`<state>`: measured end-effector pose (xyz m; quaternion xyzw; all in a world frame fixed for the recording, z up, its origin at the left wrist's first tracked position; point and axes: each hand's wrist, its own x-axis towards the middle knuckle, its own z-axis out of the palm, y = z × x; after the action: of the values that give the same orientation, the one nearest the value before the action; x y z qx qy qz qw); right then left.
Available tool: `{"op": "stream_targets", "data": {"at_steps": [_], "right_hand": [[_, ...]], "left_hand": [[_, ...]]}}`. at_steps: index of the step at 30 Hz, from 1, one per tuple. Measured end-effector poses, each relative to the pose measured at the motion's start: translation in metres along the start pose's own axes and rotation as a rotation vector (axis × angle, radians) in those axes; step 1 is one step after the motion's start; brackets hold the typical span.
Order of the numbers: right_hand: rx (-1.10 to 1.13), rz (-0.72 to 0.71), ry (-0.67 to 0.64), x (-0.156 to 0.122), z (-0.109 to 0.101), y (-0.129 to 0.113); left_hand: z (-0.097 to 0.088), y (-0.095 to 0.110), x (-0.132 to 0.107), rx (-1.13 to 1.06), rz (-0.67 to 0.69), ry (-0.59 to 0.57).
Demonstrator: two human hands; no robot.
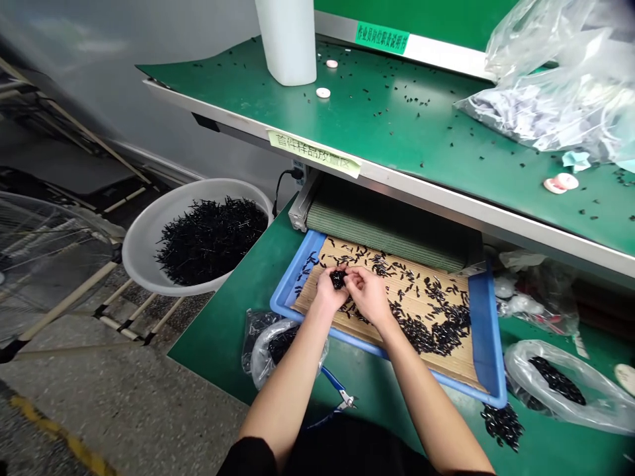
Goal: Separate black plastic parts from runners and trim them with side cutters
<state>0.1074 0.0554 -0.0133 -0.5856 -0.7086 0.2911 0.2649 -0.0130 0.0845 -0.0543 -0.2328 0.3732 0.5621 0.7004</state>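
As I watch from the head camera:
Left hand [325, 292]: fingers closed on a clump of small black parts [338, 279], lower centre.
Right hand [368, 296]: fingertips pinching the same clump.
Under them: cardboard sheet [436, 281] in a blue tray [292, 274].

Bright, even light pours down here, laying a soft sheen across the green surface [347, 125], with hard glare flashing off the plastic bag [550, 86]! Deep shadow falls under its metal front edge [446, 206]. The wire fan guard [44, 264] bows at the wide-angle left edge, and the left hand [330, 291] and right hand [367, 294] look slightly soft.
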Motion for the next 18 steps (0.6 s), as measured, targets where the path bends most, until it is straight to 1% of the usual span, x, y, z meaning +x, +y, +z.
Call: {"op": "stream_targets", "data": {"at_steps": [1,3,5,7,9,13,15,18], "right_hand": [[-0.031,0.017,-0.001,0.0,-0.003,0.004],[-0.143,0.098,0.025,0.004,-0.016,0.02],[-0.246,0.176,0.048,0.013,-0.031,0.042],[-0.304,0.197,0.031,0.025,-0.04,0.059],[-0.356,0.191,-0.016,0.037,-0.04,0.068],[-0.448,0.172,-0.088,0.054,-0.027,0.069],[-0.473,0.148,-0.106,0.058,-0.023,0.07],[-0.472,0.099,-0.11,0.058,-0.025,0.071]], "left_hand": [[-0.001,0.001,0.0,0.0,-0.021,-0.02],[-0.002,0.002,-0.001,-0.008,-0.074,-0.071],[-0.004,0.003,-0.002,-0.015,-0.105,-0.102],[-0.003,0.003,-0.002,-0.02,-0.121,-0.117],[-0.003,0.002,-0.001,-0.02,-0.127,-0.126],[-0.002,0.003,-0.001,-0.013,-0.132,-0.13],[-0.003,0.003,-0.002,-0.006,-0.139,-0.127],[-0.003,0.003,-0.002,0.002,-0.148,-0.122]]}}
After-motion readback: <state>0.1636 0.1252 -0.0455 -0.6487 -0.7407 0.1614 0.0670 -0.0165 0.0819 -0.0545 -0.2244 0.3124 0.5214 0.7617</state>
